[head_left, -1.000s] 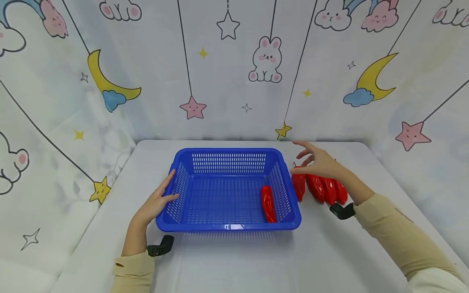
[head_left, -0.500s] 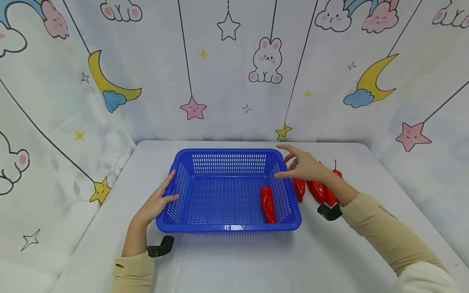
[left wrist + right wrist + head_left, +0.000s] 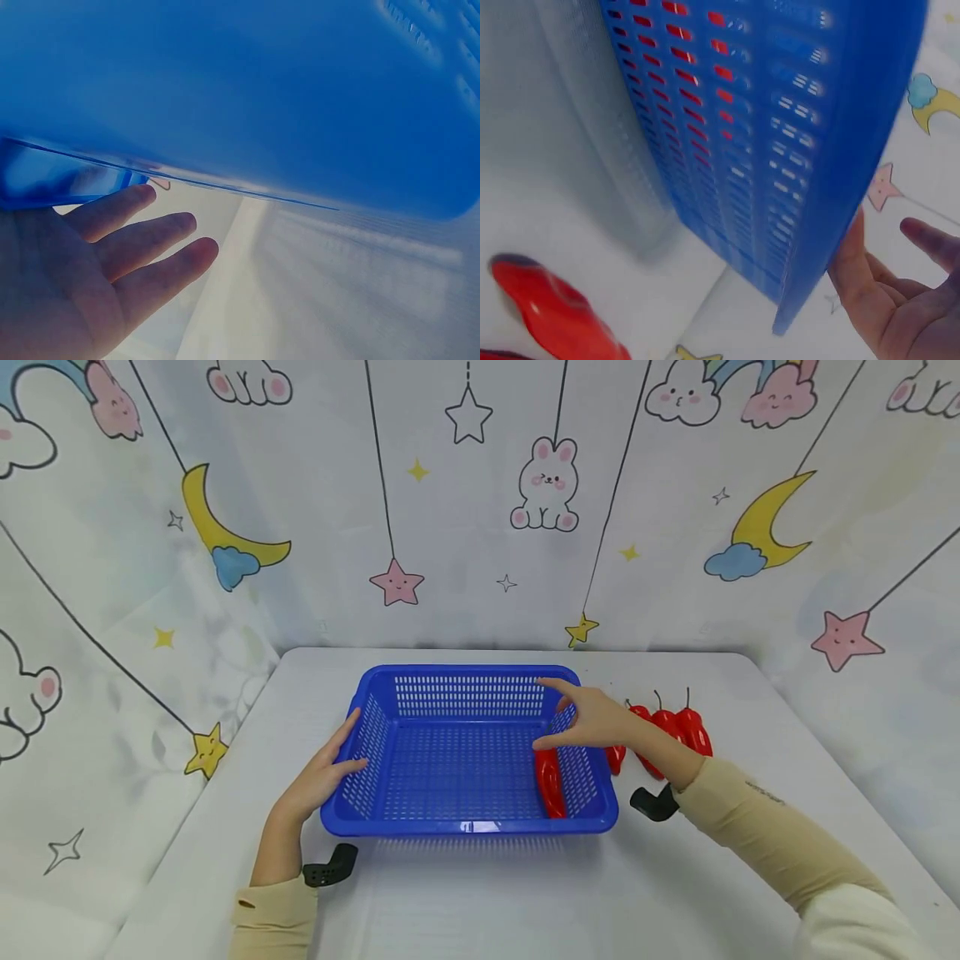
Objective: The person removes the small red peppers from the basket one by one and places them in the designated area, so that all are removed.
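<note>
A blue plastic basket (image 3: 457,777) with slotted walls stands on the white table. Inside, near its right wall, lies one red chili pepper (image 3: 550,787), its upper end hidden by a hand. My left hand (image 3: 315,781) rests at the basket's left rim, thumb over the edge; straight fingers show in the left wrist view, along the basket's outer side. Above the right rim is my right hand (image 3: 592,718), thumb and fingers spread apart, with nothing between them. Several more red chili peppers (image 3: 693,731) lie on the table right of the basket, partly behind the right forearm.
The white table (image 3: 465,893) extends in front of the basket. Behind it hangs a pale cloth (image 3: 465,527) printed with moons, stars and rabbits. A black wrist device (image 3: 330,865) sits on the left wrist, another black device (image 3: 655,804) on the right.
My right hand has moved left and slightly toward me, from over the peppers on the table to above the basket's right side. The left hand and the basket stay put.
</note>
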Demonstrator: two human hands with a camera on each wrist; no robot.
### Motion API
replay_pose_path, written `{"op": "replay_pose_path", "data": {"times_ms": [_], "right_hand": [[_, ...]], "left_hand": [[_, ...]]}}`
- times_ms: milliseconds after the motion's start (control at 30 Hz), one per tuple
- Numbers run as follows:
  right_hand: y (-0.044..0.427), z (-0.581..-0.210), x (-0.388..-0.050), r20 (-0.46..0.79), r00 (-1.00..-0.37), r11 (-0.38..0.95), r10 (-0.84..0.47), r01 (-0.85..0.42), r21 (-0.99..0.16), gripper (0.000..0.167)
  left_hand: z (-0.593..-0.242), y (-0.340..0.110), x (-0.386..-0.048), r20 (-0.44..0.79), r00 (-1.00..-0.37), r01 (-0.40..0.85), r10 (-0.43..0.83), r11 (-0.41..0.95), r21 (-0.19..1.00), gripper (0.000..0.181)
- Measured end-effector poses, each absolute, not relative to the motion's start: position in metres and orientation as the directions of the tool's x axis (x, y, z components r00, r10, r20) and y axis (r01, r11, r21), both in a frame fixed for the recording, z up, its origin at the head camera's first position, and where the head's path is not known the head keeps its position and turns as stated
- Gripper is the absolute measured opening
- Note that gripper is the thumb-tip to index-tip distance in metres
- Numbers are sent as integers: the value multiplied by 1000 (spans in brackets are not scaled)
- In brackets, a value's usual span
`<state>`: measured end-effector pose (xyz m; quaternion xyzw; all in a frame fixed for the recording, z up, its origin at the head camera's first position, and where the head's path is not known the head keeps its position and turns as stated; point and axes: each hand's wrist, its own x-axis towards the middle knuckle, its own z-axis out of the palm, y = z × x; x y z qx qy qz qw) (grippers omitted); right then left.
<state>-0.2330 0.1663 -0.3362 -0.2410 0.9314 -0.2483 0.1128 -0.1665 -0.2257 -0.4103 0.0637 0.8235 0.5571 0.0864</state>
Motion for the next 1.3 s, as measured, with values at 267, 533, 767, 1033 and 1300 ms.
{"op": "replay_pose_path", "data": {"times_ms": [267, 533, 767, 1033, 1300], "right_hand": [[151, -344, -229, -161, -844, 798, -513, -399, -453, 101], [141, -350, -223, -231, -840, 848, -491, -400, -347, 102], [134, -361, -218, -272, -828, 867, -490, -430, -253, 98], [130, -372, -216, -300, -817, 870, -493, -456, -189, 96], [128, -388, -212, -342, -789, 860, -510, -459, -224, 95]], "left_hand": [[-411, -226, -166, -78, -977, 2, 197, 378, 926, 75], [-411, -227, -166, -67, -978, 14, 199, 380, 925, 75], [-411, -226, -166, -65, -978, 16, 198, 384, 923, 74], [-413, -226, -166, -59, -977, 24, 204, 382, 924, 74], [-413, -226, -167, -61, -977, 22, 202, 384, 923, 74]]}}
